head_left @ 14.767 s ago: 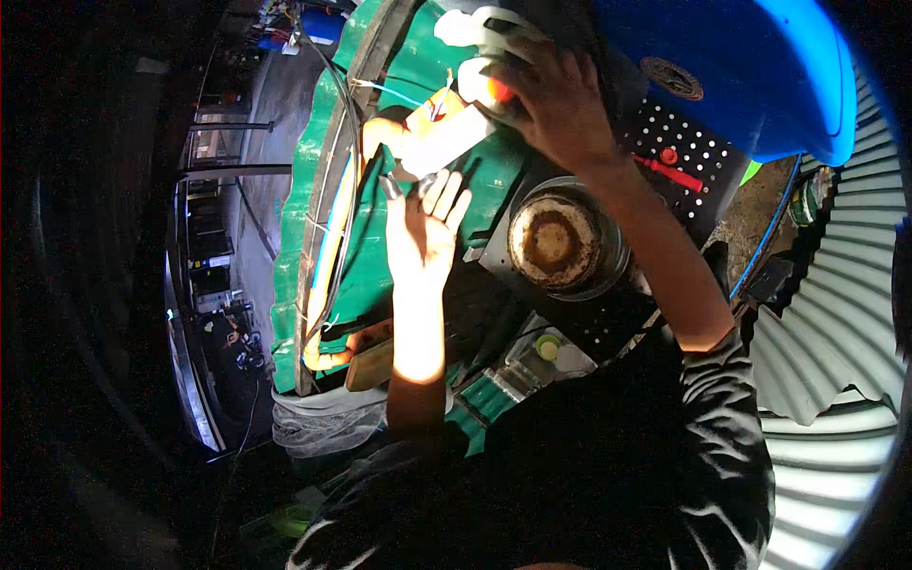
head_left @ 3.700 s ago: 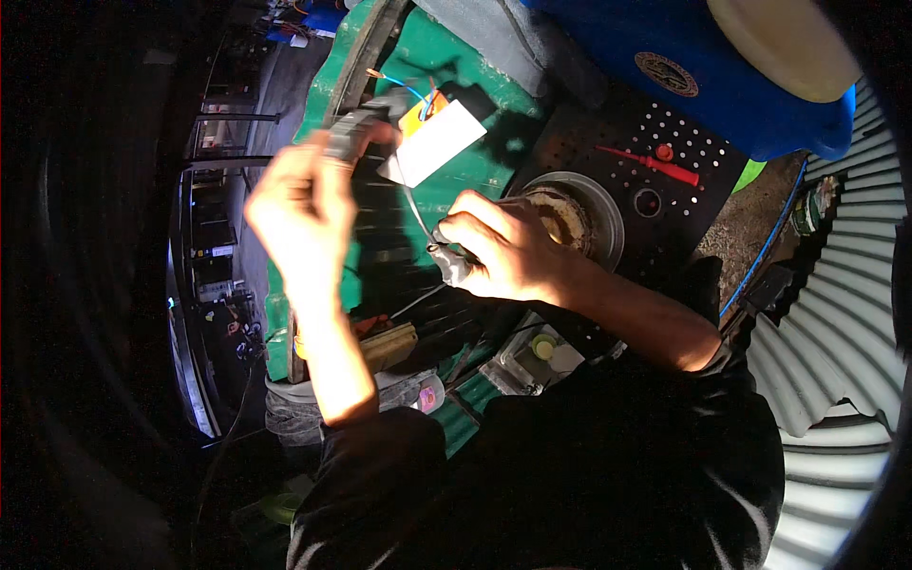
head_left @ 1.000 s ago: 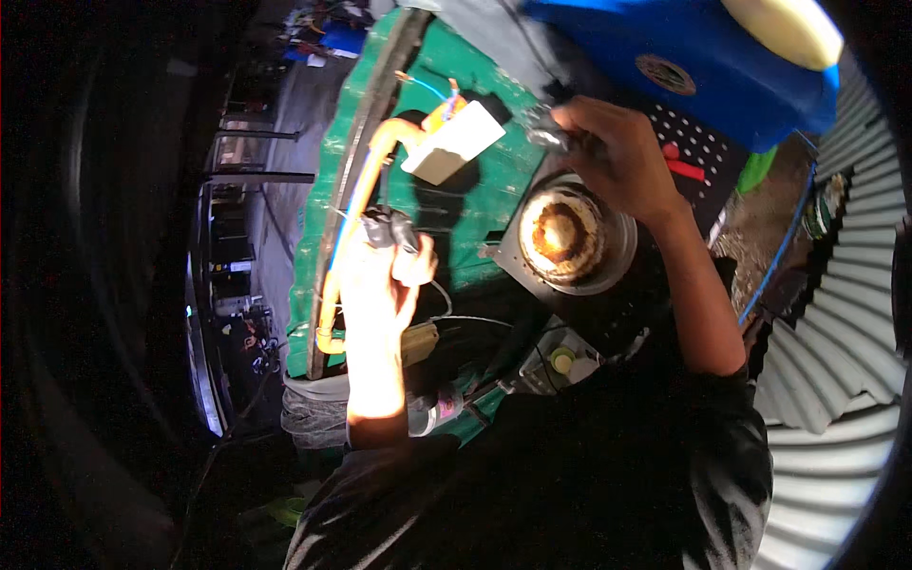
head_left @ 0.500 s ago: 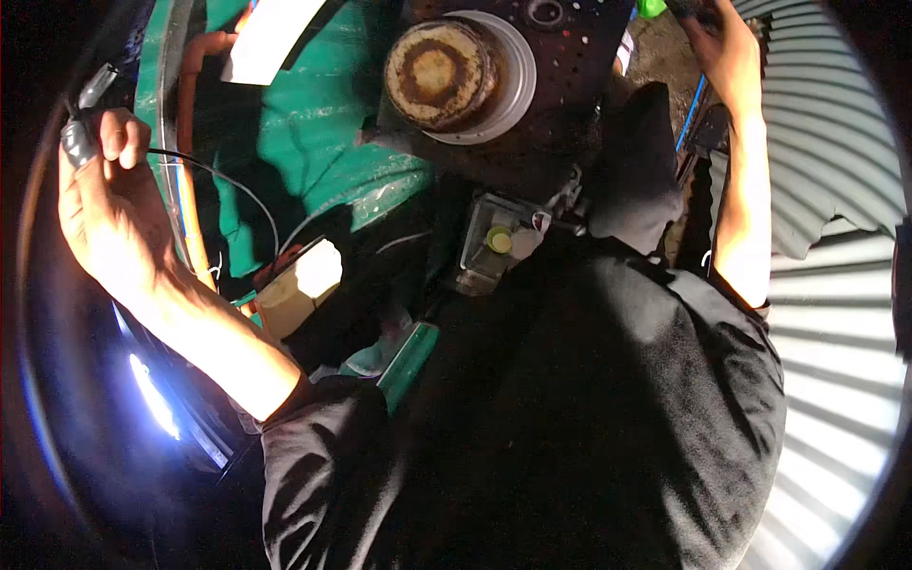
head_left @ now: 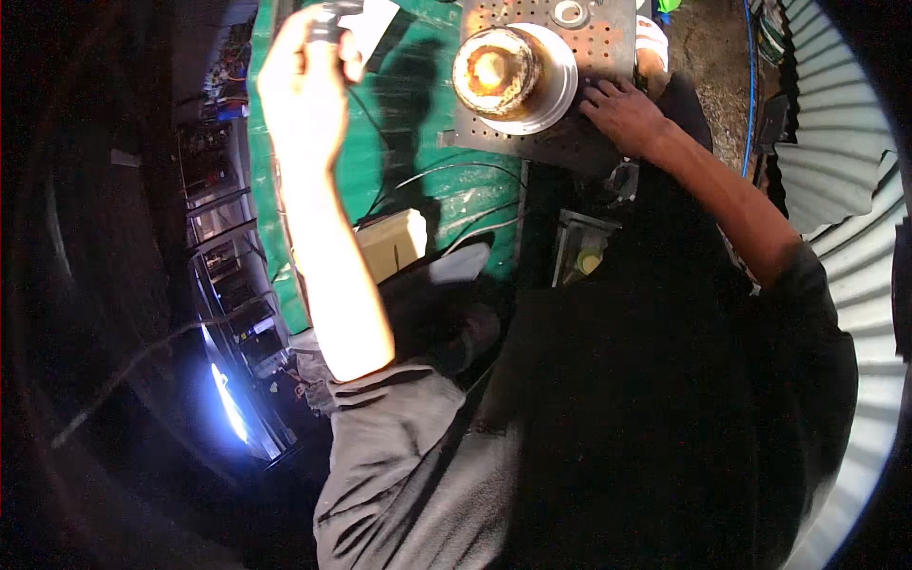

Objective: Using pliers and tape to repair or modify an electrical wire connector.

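Observation:
My left hand (head_left: 306, 90) is raised at the upper left, brightly lit, its fingers closed around a small dark grey cylindrical thing (head_left: 328, 21). A thin black cable hangs below that hand. My right hand (head_left: 625, 116) rests with fingers spread near the right edge of a perforated metal plate (head_left: 594, 43), holding nothing. Between the hands, a round object (head_left: 496, 74) with a scorched-looking brown and cream top sits on a pale round dish (head_left: 562, 100). A bright spot shows on its top.
A green surface (head_left: 484, 204) lies below and left of the plate, with a beige block (head_left: 391, 245) on it. A clear box (head_left: 581, 249) with a yellow-green round thing stands near my body. Corrugated sheet (head_left: 845, 180) runs along the right. A bright lamp (head_left: 228, 404) glows lower left.
My left hand has moved up and right with the grey cylindrical thing. My right hand has come down from the top right onto the plate. The whole view has shifted, placing the scene further right.

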A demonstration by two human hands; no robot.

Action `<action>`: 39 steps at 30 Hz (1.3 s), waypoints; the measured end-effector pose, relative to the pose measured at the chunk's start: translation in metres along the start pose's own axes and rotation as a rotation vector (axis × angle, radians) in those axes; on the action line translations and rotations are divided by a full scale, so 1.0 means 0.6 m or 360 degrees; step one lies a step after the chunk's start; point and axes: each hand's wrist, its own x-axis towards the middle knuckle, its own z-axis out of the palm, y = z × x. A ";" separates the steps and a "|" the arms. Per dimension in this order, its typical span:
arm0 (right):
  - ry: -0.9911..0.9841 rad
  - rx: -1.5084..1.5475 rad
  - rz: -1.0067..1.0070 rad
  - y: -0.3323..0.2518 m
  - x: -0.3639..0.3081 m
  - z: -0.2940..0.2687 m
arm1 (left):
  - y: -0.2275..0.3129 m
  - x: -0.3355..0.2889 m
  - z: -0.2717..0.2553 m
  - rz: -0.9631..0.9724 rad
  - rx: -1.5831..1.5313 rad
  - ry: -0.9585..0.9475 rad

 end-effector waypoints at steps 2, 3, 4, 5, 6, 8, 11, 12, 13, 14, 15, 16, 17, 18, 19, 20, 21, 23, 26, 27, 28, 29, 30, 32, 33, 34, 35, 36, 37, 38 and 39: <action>-0.0139 0.0068 0.0056 -0.003 0.006 0.018 | -0.017 -0.030 0.037 0.0084 0.0053 -0.0045; -0.0293 0.0164 0.0087 -0.006 0.005 0.021 | -0.012 -0.050 0.059 0.0150 0.0024 -0.0038; -0.0045 -0.0050 -0.0123 -0.001 -0.004 0.027 | -0.008 -0.065 0.070 0.0187 0.0082 -0.0018; 0.0082 -0.0167 -0.0024 -0.015 -0.010 0.039 | -0.004 -0.076 0.076 0.0221 0.0136 0.0003; 0.0012 -0.0129 -0.0016 -0.026 -0.011 0.029 | -0.005 -0.078 0.076 0.0341 0.0217 0.0053; -0.0126 -0.0062 -0.0109 -0.026 -0.010 0.007 | -0.009 -0.077 0.071 0.0362 0.0119 0.0083; -0.0261 0.0317 0.0081 -0.038 -0.013 -0.024 | -0.019 -0.076 0.048 0.0388 0.0175 0.0220; -0.0429 0.0476 0.0192 -0.050 -0.021 -0.054 | -0.014 -0.084 0.048 0.0337 0.0080 0.0213; -0.0443 0.0467 0.0216 -0.051 -0.036 -0.067 | -0.010 -0.085 0.062 0.0292 -0.0035 0.0179; -0.0451 0.0623 0.0366 -0.052 -0.051 -0.075 | -0.009 -0.081 0.070 0.0273 -0.0027 0.0100; -0.0434 0.0756 0.0472 -0.053 -0.051 -0.094 | -0.002 -0.083 0.061 0.0282 -0.0030 0.0131; -0.0250 0.0876 0.0474 -0.052 -0.054 -0.089 | 0.005 -0.086 0.054 0.0274 -0.0072 0.0120; 0.0116 0.1003 0.0382 -0.048 -0.062 -0.078 | 0.013 -0.089 0.050 0.0267 -0.0116 0.0103; 0.0301 0.1161 0.0384 -0.057 -0.065 -0.105 | 0.015 -0.095 0.039 0.0202 -0.0174 0.0142; 0.0488 0.1329 0.0399 -0.067 -0.075 -0.134 | 0.011 -0.094 0.035 0.0207 -0.0182 0.0157; 0.0488 0.1313 0.0393 -0.073 -0.084 -0.163 | 0.006 -0.092 0.032 0.0298 -0.0064 0.0203; 0.0412 0.1452 0.0538 -0.078 -0.101 -0.186 | 0.001 -0.091 0.037 0.0378 0.0041 0.0233; 0.0398 0.2068 0.0542 -0.079 -0.101 -0.201 | -0.017 -0.062 0.038 0.0830 0.0415 0.0382; 0.0695 0.1603 0.0378 -0.086 -0.069 -0.247 | -0.027 -0.066 0.026 0.0521 0.0155 0.0254; 0.0907 0.1257 0.0291 -0.089 -0.059 -0.262 | -0.027 -0.065 0.030 0.0521 0.0130 0.0273; 0.0786 0.1223 0.0322 -0.085 -0.054 -0.279 | -0.025 -0.058 0.042 0.0443 -0.0022 0.0238; 0.0952 0.1207 0.0269 -0.080 -0.048 -0.264 | -0.022 -0.054 0.051 0.0363 -0.0172 0.0205; 0.0991 0.1228 0.0265 -0.089 -0.043 -0.275 | -0.014 -0.054 0.052 0.0367 -0.0207 0.0264; 0.1087 0.1206 0.0228 -0.094 -0.030 -0.284 | -0.001 -0.054 0.043 0.0440 -0.0089 0.0341; 0.0965 0.1183 0.0285 -0.093 -0.030 -0.289 | 0.005 -0.054 0.042 0.0493 0.0048 0.0386; 0.0967 0.1109 0.0296 -0.086 -0.024 -0.292 | 0.010 -0.053 0.043 0.0530 0.0080 0.0477; 0.0968 0.1034 0.0307 -0.080 -0.017 -0.296 | 0.015 -0.051 0.041 0.0531 0.0046 0.0501; 0.0973 0.1042 0.0219 -0.083 -0.011 -0.310 | 0.019 -0.054 0.034 0.0401 0.0034 0.0502; 0.0973 0.1049 0.0141 -0.085 -0.011 -0.332 | 0.023 -0.055 0.033 0.0271 0.0012 0.0495; 0.0977 0.1009 0.0040 -0.087 -0.009 -0.348 | 0.019 -0.052 0.028 0.0322 0.0036 0.0559; 0.0918 0.0888 0.0062 -0.089 -0.010 -0.361 | 0.023 -0.054 0.023 0.0279 0.0014 0.0551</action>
